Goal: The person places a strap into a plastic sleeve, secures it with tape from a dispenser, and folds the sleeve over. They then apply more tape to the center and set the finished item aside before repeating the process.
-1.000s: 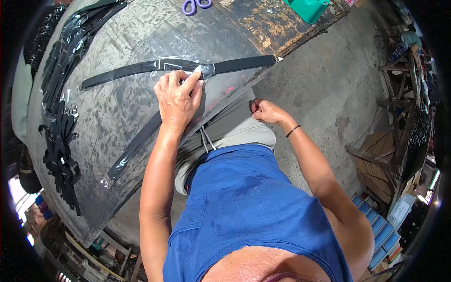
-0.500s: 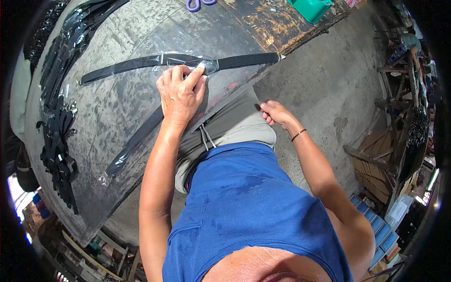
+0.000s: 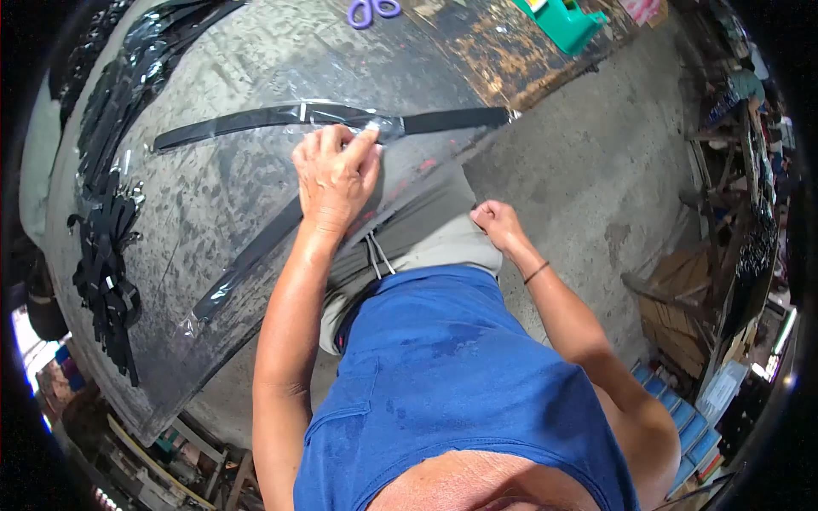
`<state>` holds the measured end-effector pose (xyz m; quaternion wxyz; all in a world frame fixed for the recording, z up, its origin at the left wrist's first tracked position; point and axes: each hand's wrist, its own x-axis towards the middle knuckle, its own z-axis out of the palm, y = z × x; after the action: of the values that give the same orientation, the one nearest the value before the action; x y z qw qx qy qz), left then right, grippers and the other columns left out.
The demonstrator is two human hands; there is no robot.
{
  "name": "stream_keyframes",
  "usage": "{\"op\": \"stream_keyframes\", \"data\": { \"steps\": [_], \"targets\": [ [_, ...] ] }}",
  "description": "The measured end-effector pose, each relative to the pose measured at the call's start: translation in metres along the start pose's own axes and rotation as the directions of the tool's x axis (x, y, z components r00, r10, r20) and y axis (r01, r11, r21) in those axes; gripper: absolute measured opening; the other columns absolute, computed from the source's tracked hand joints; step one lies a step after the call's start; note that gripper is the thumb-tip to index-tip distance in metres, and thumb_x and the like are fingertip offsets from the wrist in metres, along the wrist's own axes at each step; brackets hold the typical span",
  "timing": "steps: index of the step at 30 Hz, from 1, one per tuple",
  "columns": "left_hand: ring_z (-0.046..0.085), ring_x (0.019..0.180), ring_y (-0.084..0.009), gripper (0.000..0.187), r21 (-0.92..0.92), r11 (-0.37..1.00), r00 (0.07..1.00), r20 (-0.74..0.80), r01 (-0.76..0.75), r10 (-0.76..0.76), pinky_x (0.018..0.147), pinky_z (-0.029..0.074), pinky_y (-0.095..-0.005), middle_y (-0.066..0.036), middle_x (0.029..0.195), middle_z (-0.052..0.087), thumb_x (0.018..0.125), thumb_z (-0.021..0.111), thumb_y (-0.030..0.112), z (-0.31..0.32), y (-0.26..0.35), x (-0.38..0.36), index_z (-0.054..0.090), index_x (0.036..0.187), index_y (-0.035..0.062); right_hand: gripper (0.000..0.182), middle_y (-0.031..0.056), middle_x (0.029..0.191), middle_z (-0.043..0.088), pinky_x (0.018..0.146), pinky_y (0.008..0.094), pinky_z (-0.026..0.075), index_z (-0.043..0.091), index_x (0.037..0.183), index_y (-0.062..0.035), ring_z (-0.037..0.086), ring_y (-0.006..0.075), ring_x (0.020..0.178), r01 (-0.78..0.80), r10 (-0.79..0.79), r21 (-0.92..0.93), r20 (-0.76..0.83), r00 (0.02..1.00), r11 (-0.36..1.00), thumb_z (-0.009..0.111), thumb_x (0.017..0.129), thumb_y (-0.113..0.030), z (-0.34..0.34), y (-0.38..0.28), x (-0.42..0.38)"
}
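A black strap (image 3: 456,120) lies across the table, its left part inside a clear plastic sleeve (image 3: 388,126) and its right part bare, with a shiny end at the table edge. My left hand (image 3: 336,179) rests on the sleeve, fingers curled and thumb and forefinger pinching the plastic near its opening. Beside my thigh, off the table's edge, my right hand (image 3: 498,226) is closed; whatever it may hold is too small to make out. Another sleeved black strap (image 3: 247,264) lies slantwise on the table, partly hidden behind my left forearm.
A pile of black straps (image 3: 111,264) runs along the table's left side. Purple-handled scissors (image 3: 373,12) and a green tape dispenser (image 3: 567,25) sit at the far edge. Wooden racks and cardboard (image 3: 677,315) stand on the right, across the concrete floor (image 3: 588,162).
The view has shifted slightly, showing more of the scissors and green dispenser. My left hand stays on the sleeve. My right hand remains closed by my thigh, its wrist slightly turned.
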<state>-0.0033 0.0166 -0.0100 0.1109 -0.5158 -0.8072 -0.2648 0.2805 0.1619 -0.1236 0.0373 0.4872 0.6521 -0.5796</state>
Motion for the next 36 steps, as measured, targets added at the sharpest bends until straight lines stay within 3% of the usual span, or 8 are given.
{"op": "stream_keyframes", "data": {
  "steps": [4, 8, 12, 19, 26, 30, 33, 36],
  "targets": [
    [0.055, 0.091, -0.0249, 0.029, -0.005, 1.000, 0.999, -0.032, -0.007, 0.007, 0.080, 0.041, -0.0418, -0.003, 0.093, 0.057, 0.078, 0.077, 0.020, 0.002, -0.002, -0.001, 0.072, 0.108, 0.0206, 0.018, 0.0023, 0.080, 0.061, 0.064, 0.0289, 0.046, 0.066, 0.085, -0.0022, 0.055, 0.0109, 0.070, 0.356, -0.397, -0.353, -0.049, 0.917, 0.865, 0.071, 0.088, -0.019, -0.013, -0.057, -0.019],
    [0.054, 0.093, -0.0241, 0.031, -0.019, 1.000, 1.000, -0.023, 0.004, -0.005, 0.081, 0.040, -0.0412, -0.002, 0.093, 0.057, 0.078, 0.077, 0.020, 0.002, -0.002, -0.003, 0.071, 0.109, 0.0206, 0.010, 0.0016, 0.081, 0.060, 0.067, 0.0269, 0.047, 0.065, 0.087, -0.0020, 0.055, 0.0096, 0.074, 0.628, -0.643, -0.187, -0.033, 0.765, 0.756, 0.068, 0.090, -0.011, -0.040, -0.143, -0.025],
    [0.054, 0.094, -0.0238, 0.031, -0.031, 0.999, 1.000, -0.008, 0.017, -0.017, 0.083, 0.040, -0.0410, -0.002, 0.094, 0.057, 0.077, 0.078, 0.020, 0.000, -0.001, -0.002, 0.071, 0.108, 0.0193, 0.014, -0.0013, 0.083, 0.057, 0.068, 0.0235, 0.046, 0.064, 0.098, -0.0029, 0.052, 0.0066, 0.075, 0.703, -0.694, 0.055, -0.119, 0.710, 0.709, 0.071, 0.089, -0.011, -0.025, -0.214, -0.004],
    [0.054, 0.095, -0.0235, 0.031, -0.037, 0.999, 0.999, -0.027, 0.018, -0.019, 0.085, 0.039, -0.0408, -0.002, 0.093, 0.058, 0.077, 0.077, 0.020, -0.001, 0.000, -0.003, 0.071, 0.107, 0.0178, 0.055, 0.0110, 0.101, 0.060, 0.073, 0.0352, 0.052, 0.054, 0.125, -0.0064, 0.061, 0.0230, 0.083, 0.707, -0.773, -0.468, 0.075, 0.630, 0.530, 0.078, 0.079, -0.025, 0.028, -0.234, 0.030],
    [0.054, 0.095, -0.0237, 0.031, -0.062, 0.998, 0.999, -0.015, 0.033, -0.034, 0.086, 0.039, -0.0413, -0.002, 0.092, 0.058, 0.077, 0.077, 0.020, -0.001, 0.000, -0.002, 0.071, 0.108, 0.0178, 0.063, 0.0129, 0.113, 0.060, 0.081, 0.0427, 0.054, 0.050, 0.131, -0.0109, 0.064, 0.0296, 0.093, 0.621, -0.723, -0.632, 0.134, 0.677, 0.464, 0.079, 0.077, -0.024, 0.033, -0.240, 0.033],
    [0.054, 0.095, -0.0239, 0.031, -0.067, 0.997, 0.999, -0.001, 0.037, -0.037, 0.086, 0.039, -0.0416, -0.002, 0.092, 0.058, 0.077, 0.077, 0.020, -0.002, 0.000, -0.002, 0.071, 0.108, 0.0176, 0.057, 0.0118, 0.107, 0.061, 0.078, 0.0394, 0.054, 0.053, 0.128, -0.0091, 0.064, 0.0260, 0.089, 0.641, -0.733, -0.611, 0.142, 0.666, 0.464, 0.078, 0.078, -0.023, 0.027, -0.245, 0.036],
    [0.054, 0.095, -0.0240, 0.031, -0.078, 0.996, 0.999, 0.006, 0.046, -0.045, 0.086, 0.040, -0.0418, -0.003, 0.091, 0.057, 0.078, 0.077, 0.020, -0.002, 0.000, -0.002, 0.071, 0.108, 0.0176, 0.025, 0.0074, 0.091, 0.058, 0.069, 0.0310, 0.049, 0.063, 0.104, -0.0034, 0.057, 0.0170, 0.078, 0.748, -0.742, -0.371, 0.195, 0.642, 0.550, 0.073, 0.084, -0.016, 0.013, -0.256, 0.046],
    [0.054, 0.095, -0.0242, 0.030, -0.093, 0.994, 0.999, 0.007, 0.052, -0.051, 0.086, 0.040, -0.0419, -0.003, 0.091, 0.057, 0.078, 0.077, 0.021, -0.001, -0.001, -0.003, 0.071, 0.108, 0.0175, 0.020, 0.0099, 0.083, 0.058, 0.070, 0.0357, 0.047, 0.061, 0.090, -0.0007, 0.059, 0.0233, 0.077, 0.784, -0.657, -0.290, 0.430, 0.619, 0.549, 0.069, 0.087, -0.019, -0.003, -0.280, 0.051]
  ]
}}
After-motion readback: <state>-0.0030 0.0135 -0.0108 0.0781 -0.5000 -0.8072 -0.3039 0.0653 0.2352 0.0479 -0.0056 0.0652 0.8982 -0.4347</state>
